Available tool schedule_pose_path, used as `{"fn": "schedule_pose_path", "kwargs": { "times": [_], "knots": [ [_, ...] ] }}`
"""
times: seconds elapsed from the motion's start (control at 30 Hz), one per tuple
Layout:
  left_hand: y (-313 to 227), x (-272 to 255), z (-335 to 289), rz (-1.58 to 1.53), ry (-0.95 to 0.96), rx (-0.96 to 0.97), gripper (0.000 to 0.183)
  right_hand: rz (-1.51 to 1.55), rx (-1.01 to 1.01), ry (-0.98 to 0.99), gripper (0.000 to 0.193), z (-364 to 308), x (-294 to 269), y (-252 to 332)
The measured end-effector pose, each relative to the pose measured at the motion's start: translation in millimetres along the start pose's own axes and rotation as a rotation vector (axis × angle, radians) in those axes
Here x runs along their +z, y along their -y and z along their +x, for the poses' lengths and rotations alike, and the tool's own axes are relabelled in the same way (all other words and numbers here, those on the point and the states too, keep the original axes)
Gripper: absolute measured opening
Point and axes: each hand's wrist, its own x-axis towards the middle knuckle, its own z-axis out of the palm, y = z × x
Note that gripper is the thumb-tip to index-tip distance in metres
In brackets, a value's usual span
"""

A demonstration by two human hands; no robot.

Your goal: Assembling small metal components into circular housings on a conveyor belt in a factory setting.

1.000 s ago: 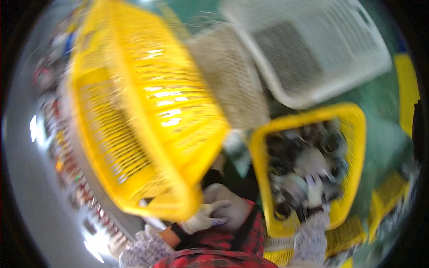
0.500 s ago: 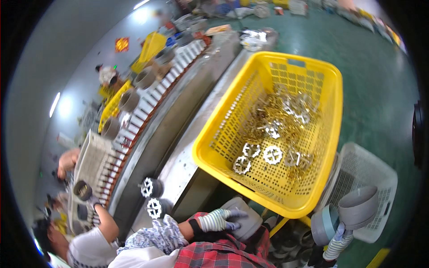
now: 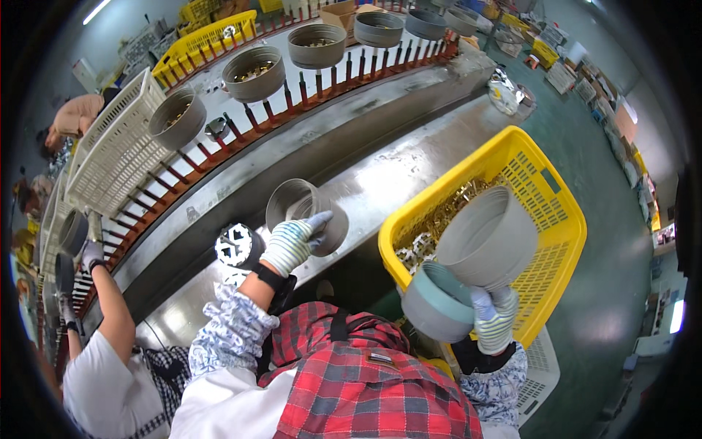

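Observation:
My left hand [image 3: 291,245], in a striped glove, grips the near side of a grey round pot [image 3: 333,227] on the steel bench. That pot is tilted, its open mouth turned toward the left. Beside it stands a dark round piece topped by a white toothed disc [image 3: 236,245]. My right hand [image 3: 495,320], gloved too, holds two pots together near the front of the yellow basket [image 3: 570,238]. One is a larger grey pot [image 3: 493,238]; the other is a smaller grey pot with a teal inner rim [image 3: 439,304]. The pots hide part of the basket's contents.
Gold-coloured metal pieces [image 3: 468,199] and white discs lie in the basket. Beyond the steel bench [image 3: 395,172], a conveyor with upright pegs carries several grey pots [image 3: 316,45]. A co-worker's arm [image 3: 113,311] reaches there at left. A white crate [image 3: 540,373] sits lower right.
My left hand has moved up and forward from my lap to the bench, gripping a grey pot there. My right hand has raised its two pots from the lower right to the basket's front.

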Motion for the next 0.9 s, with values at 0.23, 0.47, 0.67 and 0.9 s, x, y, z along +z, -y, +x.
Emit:
{"fn": "schedule_pose_path", "kwargs": {
  "times": [0.23,0.47,0.67,0.9],
  "knots": [
    [36.8,23.5,34.5,0.389,0.142,-0.008,0.058,-0.078,-0.235,0.176,0.015,37.3,32.5,24.9],
    [13.2,7.5,-0.7,-0.158,-0.420,0.106,0.055,-0.319,-0.300,0.355,0.022,94.9,39.5,6.8],
    [-24.0,-20.8,-11.9,-1.372,-0.699,-0.243,0.059,-0.848,-0.432,0.410,0.031,160.1,46.8,-44.5],
    [-18.5,-4.8,10.0,-1.788,-0.543,-0.252,0.048,-1.374,-0.253,0.653,0.029,206.3,41.1,-100.3]
  ]
}}
